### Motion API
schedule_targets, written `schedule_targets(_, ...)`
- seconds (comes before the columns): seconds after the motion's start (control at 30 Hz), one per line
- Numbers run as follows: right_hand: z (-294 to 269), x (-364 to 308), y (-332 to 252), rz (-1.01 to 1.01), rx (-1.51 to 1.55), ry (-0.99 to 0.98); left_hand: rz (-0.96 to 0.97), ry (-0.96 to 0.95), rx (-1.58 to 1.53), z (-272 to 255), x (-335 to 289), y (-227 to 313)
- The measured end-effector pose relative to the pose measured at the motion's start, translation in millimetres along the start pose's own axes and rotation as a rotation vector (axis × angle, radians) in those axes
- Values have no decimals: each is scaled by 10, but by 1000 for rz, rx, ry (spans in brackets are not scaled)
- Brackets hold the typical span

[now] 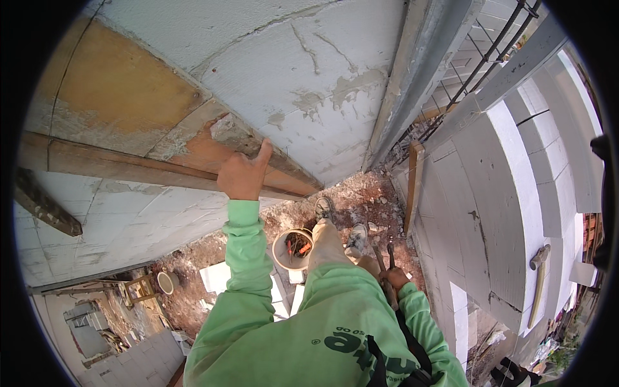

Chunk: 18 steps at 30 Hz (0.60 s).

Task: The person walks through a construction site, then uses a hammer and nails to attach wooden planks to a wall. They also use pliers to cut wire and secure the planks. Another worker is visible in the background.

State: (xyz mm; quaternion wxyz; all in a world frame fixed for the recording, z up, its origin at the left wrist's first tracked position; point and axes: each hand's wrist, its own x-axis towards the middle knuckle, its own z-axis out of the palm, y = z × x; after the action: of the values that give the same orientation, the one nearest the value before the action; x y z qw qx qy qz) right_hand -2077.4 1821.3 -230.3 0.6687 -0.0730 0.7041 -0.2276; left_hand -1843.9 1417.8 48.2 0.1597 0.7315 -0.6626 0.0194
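My left hand [242, 175] is closed on the long wooden board [122, 164] fixed against the white block wall, one digit stretched up along the wood. The other fingers are mostly hidden behind the hand. Above it is a wide formwork panel [122, 77], yellowish and stained with mortar. Down by my right thigh, my right hand [396, 278] is wrapped round dark, rusty pincers [391, 293], whose two prongs point away from me. Part of the tool is hidden by the hand.
A bucket [276, 251] holding orange-handled tools stands beside my feet on reddish rubble ground [380, 200]. To the right, a hammer [536, 284] lies on a white block wall [480, 193]. Steel rebar [493, 51] rises near a grey metal post [412, 77]. Another bucket [167, 282] sits farther left.
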Motion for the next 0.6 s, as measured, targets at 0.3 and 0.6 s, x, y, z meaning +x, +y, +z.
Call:
schedule_targets(0.3,-55,-62,-137,4,-44,-8,-7,3,-48,-65,-19,49)
schedule_targets(0.6,-62,54,-86,-45,-72,-44,13,21,-61,-22,-17,19)
